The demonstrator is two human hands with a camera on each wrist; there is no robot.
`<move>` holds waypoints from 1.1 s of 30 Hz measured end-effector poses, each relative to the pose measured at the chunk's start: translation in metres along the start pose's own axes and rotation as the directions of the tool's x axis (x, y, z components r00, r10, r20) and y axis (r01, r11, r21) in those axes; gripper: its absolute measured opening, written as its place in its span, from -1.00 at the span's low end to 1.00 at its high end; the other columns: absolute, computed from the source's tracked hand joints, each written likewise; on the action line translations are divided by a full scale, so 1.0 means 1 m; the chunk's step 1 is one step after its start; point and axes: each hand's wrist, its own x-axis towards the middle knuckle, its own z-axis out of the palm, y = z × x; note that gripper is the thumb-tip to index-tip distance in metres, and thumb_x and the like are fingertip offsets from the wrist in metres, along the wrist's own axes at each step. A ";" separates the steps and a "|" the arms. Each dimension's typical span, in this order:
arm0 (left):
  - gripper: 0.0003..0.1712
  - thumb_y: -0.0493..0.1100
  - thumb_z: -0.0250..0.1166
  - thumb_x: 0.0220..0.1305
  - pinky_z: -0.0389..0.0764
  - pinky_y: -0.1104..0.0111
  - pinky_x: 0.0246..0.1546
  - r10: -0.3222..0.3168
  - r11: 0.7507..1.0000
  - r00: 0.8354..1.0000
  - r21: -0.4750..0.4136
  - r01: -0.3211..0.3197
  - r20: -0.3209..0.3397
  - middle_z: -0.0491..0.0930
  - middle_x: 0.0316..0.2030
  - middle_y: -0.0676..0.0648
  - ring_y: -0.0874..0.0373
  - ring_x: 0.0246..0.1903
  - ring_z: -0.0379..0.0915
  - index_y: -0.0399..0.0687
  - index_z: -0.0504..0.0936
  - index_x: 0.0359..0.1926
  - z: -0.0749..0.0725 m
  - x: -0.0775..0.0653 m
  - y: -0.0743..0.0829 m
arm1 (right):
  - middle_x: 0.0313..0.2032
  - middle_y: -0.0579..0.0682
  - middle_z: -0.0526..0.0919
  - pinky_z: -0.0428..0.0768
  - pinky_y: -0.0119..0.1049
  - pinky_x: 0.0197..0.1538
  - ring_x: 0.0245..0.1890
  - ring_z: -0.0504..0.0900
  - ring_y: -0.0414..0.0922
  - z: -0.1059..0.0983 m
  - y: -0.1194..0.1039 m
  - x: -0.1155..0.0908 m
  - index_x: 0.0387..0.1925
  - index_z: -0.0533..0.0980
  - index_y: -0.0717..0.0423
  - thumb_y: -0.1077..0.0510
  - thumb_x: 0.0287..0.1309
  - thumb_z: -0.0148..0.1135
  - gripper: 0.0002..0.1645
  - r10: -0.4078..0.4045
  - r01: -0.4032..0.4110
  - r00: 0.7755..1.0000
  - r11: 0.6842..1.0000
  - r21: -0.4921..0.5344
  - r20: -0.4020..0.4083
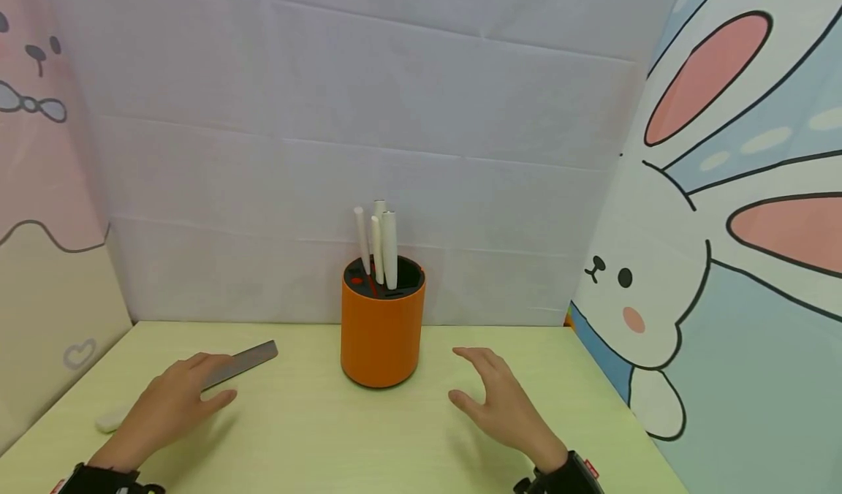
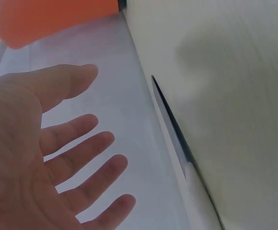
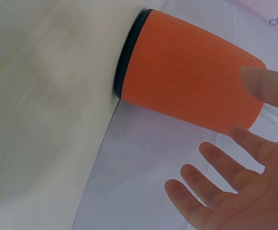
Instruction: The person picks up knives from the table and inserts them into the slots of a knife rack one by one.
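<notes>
A kitchen knife (image 1: 248, 361) with a grey blade and white handle lies on the table at the left, its blade toward the back. My left hand (image 1: 172, 404) hovers over it with fingers spread, hiding its middle. In the left wrist view a gap shows between that hand (image 2: 14, 129) and the knife (image 2: 175, 134). An orange round knife block (image 1: 381, 340) with a black top stands upright near the back; several white handles (image 1: 390, 249) stick up from it. To its right my right hand (image 1: 503, 406) is held in the air, fingers extended, holding nothing.
The pale yellow-green table (image 1: 316, 435) ends at a white sheet (image 1: 362, 114) behind the block. On the right is a panel (image 1: 743, 348) printed with a rabbit, on the left a pink and cream panel (image 1: 46, 318).
</notes>
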 end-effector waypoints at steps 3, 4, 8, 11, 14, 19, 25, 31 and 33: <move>-0.40 0.02 0.57 0.26 0.64 -0.17 -0.19 -0.052 0.999 0.998 0.000 0.052 0.045 0.68 0.11 -0.23 -0.25 -0.05 0.63 -0.13 0.64 0.23 -0.003 -0.004 -0.016 | 0.33 -0.07 0.55 0.51 0.17 0.38 0.37 0.50 0.05 0.000 -0.001 0.000 0.44 0.48 -0.05 0.10 0.30 0.52 -0.28 0.000 0.000 1.000 1.000 0.001 0.000; -0.40 0.03 0.56 0.27 0.64 -0.17 -0.20 -0.067 0.998 0.996 0.005 0.067 0.056 0.67 0.11 -0.25 -0.27 -0.05 0.62 -0.14 0.64 0.22 -0.004 -0.006 -0.020 | 0.33 -0.07 0.55 0.51 0.17 0.38 0.37 0.50 0.05 0.000 -0.001 0.000 0.44 0.48 -0.05 0.09 0.30 0.51 -0.28 0.001 -0.001 1.000 1.000 0.001 0.001; -0.38 0.06 0.55 0.28 0.64 -0.17 -0.22 -0.106 0.994 0.990 0.015 0.105 0.091 0.67 0.11 -0.29 -0.31 -0.03 0.61 -0.19 0.64 0.21 -0.007 -0.010 -0.035 | 0.33 -0.08 0.55 0.51 0.16 0.38 0.37 0.50 0.04 0.000 0.000 0.000 0.44 0.49 -0.05 0.09 0.30 0.51 -0.28 0.001 -0.001 1.000 1.000 0.002 0.004; -0.37 0.06 0.55 0.27 0.64 -0.15 -0.24 -0.119 0.993 0.987 0.026 0.117 0.104 0.68 0.08 -0.28 -0.27 -0.06 0.63 -0.22 0.64 0.20 -0.007 -0.013 -0.044 | 0.32 -0.10 0.55 0.52 0.15 0.38 0.36 0.51 0.03 0.001 0.000 0.000 0.44 0.49 -0.07 0.09 0.30 0.51 -0.29 -0.006 0.006 1.000 1.000 0.000 0.000; -0.39 0.04 0.56 0.25 0.65 -0.11 -0.28 -0.125 0.992 0.985 0.044 0.121 0.117 0.70 0.03 -0.28 -0.23 -0.12 0.65 -0.25 0.65 0.16 -0.005 -0.015 -0.053 | 0.33 -0.10 0.55 0.52 0.15 0.38 0.36 0.51 0.02 0.002 0.001 0.000 0.43 0.49 -0.07 0.09 0.30 0.52 -0.29 -0.011 0.011 1.000 1.000 -0.001 0.000; -0.44 -0.02 0.57 0.22 0.66 -0.09 -0.32 -0.129 0.990 0.978 0.073 0.118 0.165 0.71 -0.05 -0.27 -0.22 -0.19 0.66 -0.30 0.65 0.09 -0.002 -0.018 -0.067 | 0.33 -0.10 0.55 0.52 0.13 0.38 0.37 0.51 0.02 0.003 0.000 -0.001 0.43 0.49 -0.07 0.09 0.29 0.52 -0.28 -0.009 0.009 1.000 1.000 -0.007 0.007; -0.54 -0.09 0.57 0.21 0.66 -0.14 -0.28 -0.126 0.987 0.980 0.113 0.110 0.151 0.70 -0.12 -0.25 -0.25 -0.20 0.65 -0.30 0.66 -0.01 -0.001 -0.023 -0.073 | 0.33 -0.09 0.55 0.55 0.14 0.36 0.35 0.52 0.02 0.003 0.000 -0.002 0.43 0.49 -0.06 0.08 0.30 0.51 -0.30 -0.024 0.024 1.000 1.000 -0.017 0.009; -0.64 -0.19 0.57 0.21 0.66 0.04 -0.23 -0.099 0.991 0.984 0.103 0.084 0.149 0.69 -0.20 -0.09 -0.04 -0.26 0.62 -0.28 0.69 -0.06 -0.003 -0.027 -0.078 | 0.32 -0.06 0.56 0.56 0.13 0.34 0.34 0.53 0.03 0.002 0.000 -0.002 0.43 0.49 -0.02 0.08 0.31 0.51 -0.30 -0.047 0.047 0.999 0.999 -0.024 0.004; -0.66 -0.22 0.56 0.20 0.65 0.09 -0.24 -0.090 0.992 0.983 0.100 0.075 0.160 0.68 -0.21 -0.04 0.01 -0.28 0.60 -0.27 0.70 -0.06 -0.004 -0.027 -0.079 | 0.31 -0.06 0.56 0.57 0.13 0.34 0.34 0.54 0.03 0.002 0.000 -0.002 0.43 0.49 -0.01 0.08 0.31 0.50 -0.30 -0.054 0.054 0.999 0.998 -0.028 0.003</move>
